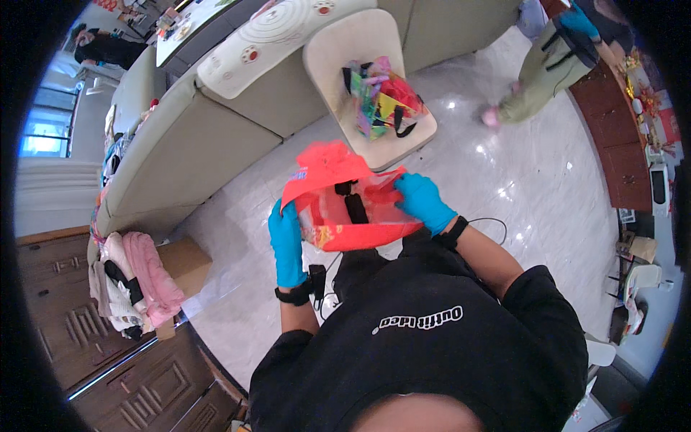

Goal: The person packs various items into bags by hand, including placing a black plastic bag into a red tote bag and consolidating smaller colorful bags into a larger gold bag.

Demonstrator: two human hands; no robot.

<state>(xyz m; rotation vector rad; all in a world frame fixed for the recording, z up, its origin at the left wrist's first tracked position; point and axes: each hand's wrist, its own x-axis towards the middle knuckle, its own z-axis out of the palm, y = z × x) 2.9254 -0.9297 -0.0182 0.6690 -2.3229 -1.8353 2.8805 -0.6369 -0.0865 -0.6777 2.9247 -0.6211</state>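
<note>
A red bag [356, 237], partly see-through inside and bearing writing, is spread between my hands over my legs. My left hand [286, 248], in a blue glove, grips its left edge. Gloved the same way, my right hand [426, 202] holds the bag's right rim. Dark objects [355, 208] show in the bag's opening; what they are I cannot tell. Just beyond the bag stands a pale chair [326, 65], and on its seat lies a crumpled multicoloured bag [380, 102] with black straps.
A grey-green sofa [162, 156] curves along the left. Pink and white clothes [148, 275] are heaped by a cardboard box [186, 264]. At the upper right a person [561, 59] in blue gloves stands by a reddish wooden cabinet [615, 140]. Another person [110, 48] is far left. A thin cable [496, 220] lies on the floor.
</note>
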